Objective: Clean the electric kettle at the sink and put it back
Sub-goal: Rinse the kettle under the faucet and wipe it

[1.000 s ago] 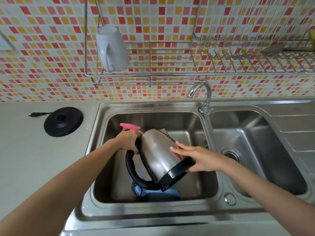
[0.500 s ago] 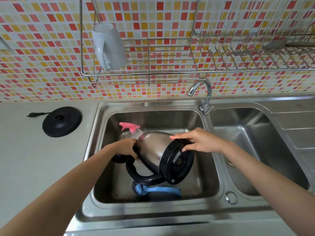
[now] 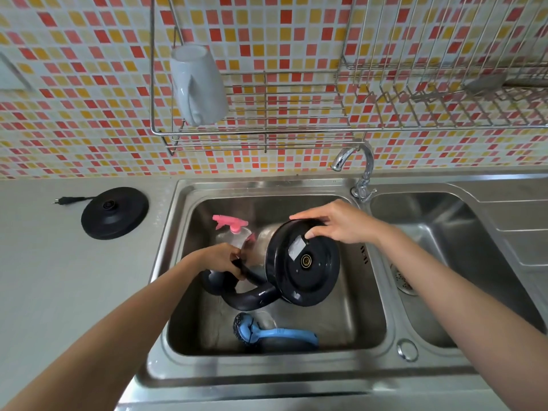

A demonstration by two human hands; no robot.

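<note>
The steel electric kettle (image 3: pixel 299 264) is tipped over inside the left basin of the sink (image 3: pixel 376 292), its black underside facing me and its mouth pointing away. My left hand (image 3: pixel 221 259) grips the top of its black handle. My right hand (image 3: pixel 333 222) holds the upper rim of the black bottom. The kettle's round black power base (image 3: pixel 114 213) sits on the counter at the left, its plug lying beside it.
A pink-topped spray bottle (image 3: pixel 232 231) lies in the basin behind the kettle. A blue-handled scrub brush (image 3: pixel 272 333) lies at the basin's front. The tap (image 3: pixel 357 170) stands between the two basins. A white mug (image 3: pixel 197 84) hangs upside down in the wire rack above.
The kettle has been tipped further, from bottom-down-right to its underside facing me. My right hand slid from the steel side up to the rim of the bottom.
</note>
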